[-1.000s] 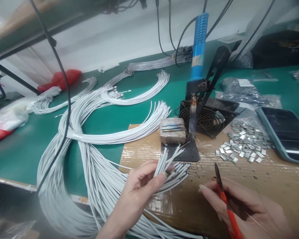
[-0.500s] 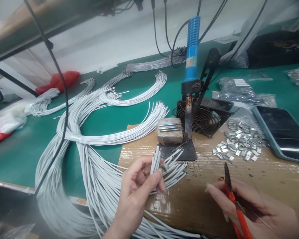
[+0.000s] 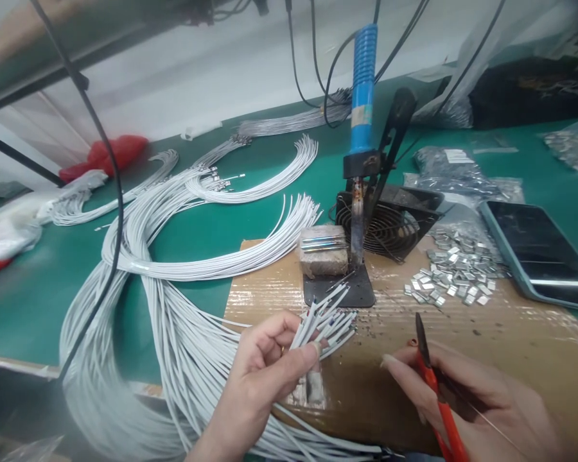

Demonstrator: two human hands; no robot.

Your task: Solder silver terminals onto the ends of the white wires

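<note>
My left hand (image 3: 264, 375) is closed around several white cables (image 3: 304, 330) near their ends, which point up and to the right. Beside its fingertips, more cable ends (image 3: 340, 327) with dark tips fan out over the cardboard. My right hand (image 3: 476, 398), at the lower right, holds small scissors (image 3: 443, 404) with orange-red handles and dark blades pointing up. A thin wire runs across that palm; whether the fingers grip it I cannot tell. Below my left fingers, a small greyish piece (image 3: 313, 387) rests on shiny tape on the cardboard.
A blue-handled soldering iron (image 3: 363, 96) stands upright behind a block (image 3: 324, 251) bearing thin metal rods. A small fan (image 3: 385, 224) sits behind it. Loose metal pieces (image 3: 450, 276) and a phone (image 3: 539, 250) lie right on cardboard (image 3: 534, 340). Long white cable bundles (image 3: 173, 346) cover the left.
The cables in my left hand have tilted from upright toward the right, among the other ends. A small brownish-grey piece has left my left fingertips. My right hand still holds the scissors.
</note>
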